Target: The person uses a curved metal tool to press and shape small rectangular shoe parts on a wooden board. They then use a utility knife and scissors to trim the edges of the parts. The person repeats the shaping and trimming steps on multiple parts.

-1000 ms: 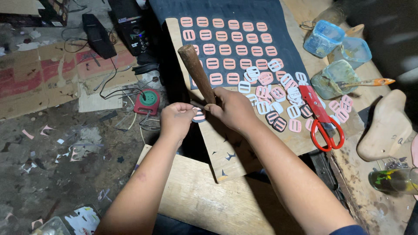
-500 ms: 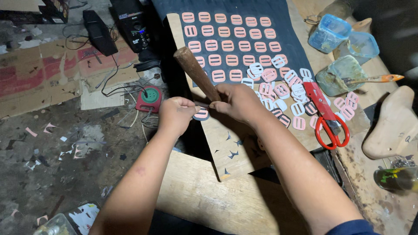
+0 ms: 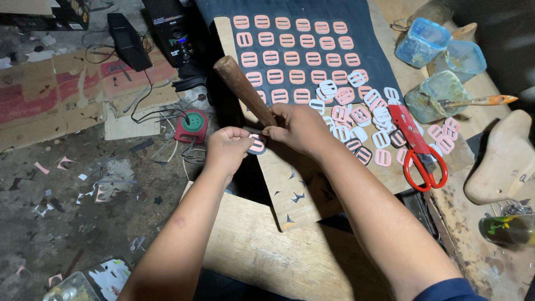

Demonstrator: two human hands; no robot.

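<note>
Wooden handle (image 3: 243,89): gripped in the right hand (image 3: 301,129), long axis slanting, free end pointing up and away to the far left; the working end is hidden in the fist.
Buckle (image 3: 257,144): small, pink-and-dark, pinched between the left hand (image 3: 227,150) and right fingertips, just below the handle, over the board edge.
Dark mat (image 3: 301,50): beyond the handle, carrying rows of pink buckles (image 3: 287,40).
Loose pile of buckles (image 3: 356,114): right of the handle.
Red scissors (image 3: 418,147): farther right, blades pointing away.
</note>
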